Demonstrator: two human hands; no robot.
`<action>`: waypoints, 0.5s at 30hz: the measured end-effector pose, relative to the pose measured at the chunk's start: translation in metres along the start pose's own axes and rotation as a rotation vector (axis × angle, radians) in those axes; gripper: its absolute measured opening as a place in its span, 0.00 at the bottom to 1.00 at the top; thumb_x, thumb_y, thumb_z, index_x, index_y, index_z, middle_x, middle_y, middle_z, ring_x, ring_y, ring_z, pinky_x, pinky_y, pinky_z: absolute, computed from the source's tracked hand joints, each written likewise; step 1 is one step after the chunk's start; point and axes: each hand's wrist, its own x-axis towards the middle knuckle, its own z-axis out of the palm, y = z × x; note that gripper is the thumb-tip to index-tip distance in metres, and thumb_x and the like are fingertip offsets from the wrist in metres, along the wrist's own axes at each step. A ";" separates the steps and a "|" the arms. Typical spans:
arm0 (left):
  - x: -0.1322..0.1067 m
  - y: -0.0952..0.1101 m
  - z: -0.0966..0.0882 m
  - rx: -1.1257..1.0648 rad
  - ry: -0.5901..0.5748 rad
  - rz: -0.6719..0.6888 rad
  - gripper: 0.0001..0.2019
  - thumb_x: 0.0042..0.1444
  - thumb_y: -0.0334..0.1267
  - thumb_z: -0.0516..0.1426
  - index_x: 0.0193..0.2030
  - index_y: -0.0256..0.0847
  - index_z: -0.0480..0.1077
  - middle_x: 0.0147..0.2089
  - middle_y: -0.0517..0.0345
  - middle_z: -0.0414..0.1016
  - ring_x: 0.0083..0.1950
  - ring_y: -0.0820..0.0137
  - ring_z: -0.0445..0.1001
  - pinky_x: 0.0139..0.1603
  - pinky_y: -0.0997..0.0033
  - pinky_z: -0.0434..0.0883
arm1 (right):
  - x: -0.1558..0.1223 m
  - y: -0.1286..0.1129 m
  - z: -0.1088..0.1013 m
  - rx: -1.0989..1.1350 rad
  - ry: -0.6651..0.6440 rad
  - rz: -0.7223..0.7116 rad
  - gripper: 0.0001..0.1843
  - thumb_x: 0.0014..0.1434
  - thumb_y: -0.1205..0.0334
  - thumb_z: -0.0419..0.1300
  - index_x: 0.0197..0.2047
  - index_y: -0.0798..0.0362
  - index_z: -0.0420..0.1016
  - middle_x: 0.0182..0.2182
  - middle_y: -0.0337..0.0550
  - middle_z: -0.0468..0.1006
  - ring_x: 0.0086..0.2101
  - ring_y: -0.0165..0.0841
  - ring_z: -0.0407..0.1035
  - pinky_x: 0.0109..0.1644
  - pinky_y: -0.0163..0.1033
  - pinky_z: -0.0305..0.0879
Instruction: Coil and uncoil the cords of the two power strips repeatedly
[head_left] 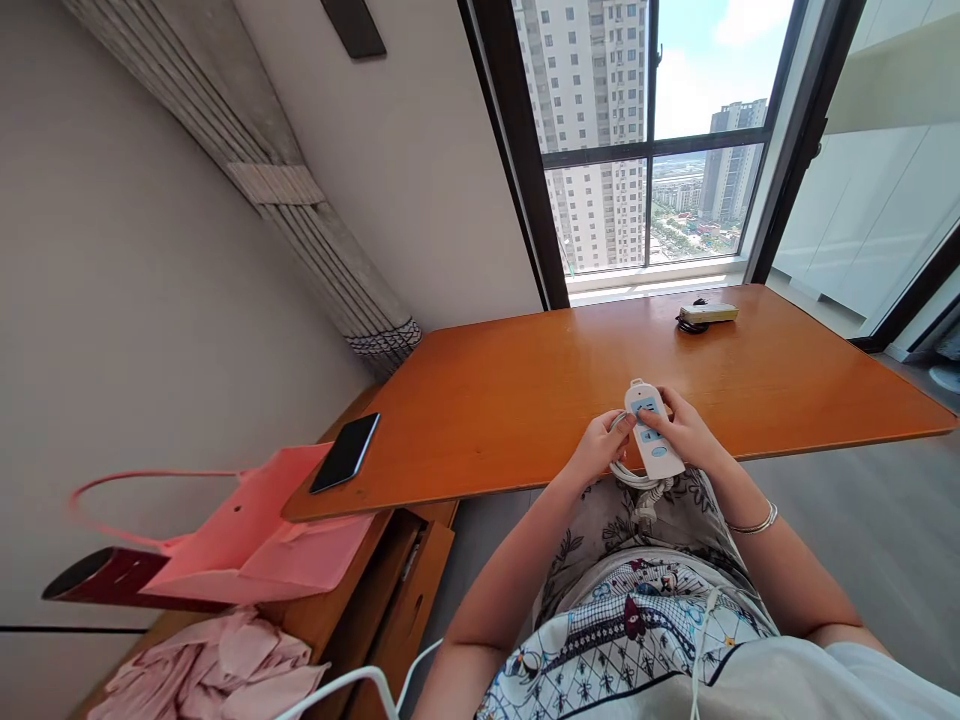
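Well, left hand [602, 442] pinches cord [636, 481], right hand [684, 428] white device [660, 458]; pink bag [244, 530] hides its contents.

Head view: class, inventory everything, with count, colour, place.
power strip: 1, white and blue, in right hand
cord: 1, white, in left hand
table: 1, orange, centre
phone: 1, black, table's left end
bar: 1, pale with black cord, table's far side
bag: 1, pink, left of table
case: 1, dark red, beside bag
cloth: 1, pink, lower left
cabinet: 1, brown, under bag
curtain: 1, grey, left
window: 1, dark-framed, beyond table
clothing: some, patterned, worn
bracelet: 1, silver, right wrist
left hand: 1, bare, on cord
right hand: 1, bare, on power strip
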 end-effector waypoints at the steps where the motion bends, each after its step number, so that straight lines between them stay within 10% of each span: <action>1: 0.001 -0.002 0.002 -0.023 0.013 0.000 0.32 0.45 0.71 0.60 0.32 0.40 0.65 0.16 0.73 0.52 0.17 0.80 0.51 0.21 0.74 0.57 | 0.000 0.001 0.000 0.002 0.000 -0.001 0.25 0.48 0.42 0.70 0.43 0.50 0.75 0.38 0.40 0.79 0.32 0.33 0.72 0.30 0.35 0.70; 10: 0.010 -0.005 0.000 -0.258 0.311 0.049 0.31 0.40 0.68 0.65 0.33 0.40 0.68 0.19 0.72 0.52 0.20 0.80 0.50 0.21 0.75 0.57 | -0.004 0.016 -0.002 0.149 -0.054 0.058 0.34 0.46 0.44 0.73 0.52 0.51 0.71 0.45 0.45 0.80 0.37 0.34 0.76 0.39 0.39 0.74; 15: 0.014 -0.007 0.000 -0.185 0.275 0.056 0.29 0.45 0.67 0.63 0.33 0.40 0.67 0.20 0.70 0.56 0.20 0.78 0.55 0.24 0.74 0.61 | -0.002 0.028 -0.005 0.129 0.010 -0.017 0.29 0.48 0.42 0.71 0.48 0.51 0.76 0.43 0.45 0.82 0.44 0.39 0.75 0.48 0.44 0.72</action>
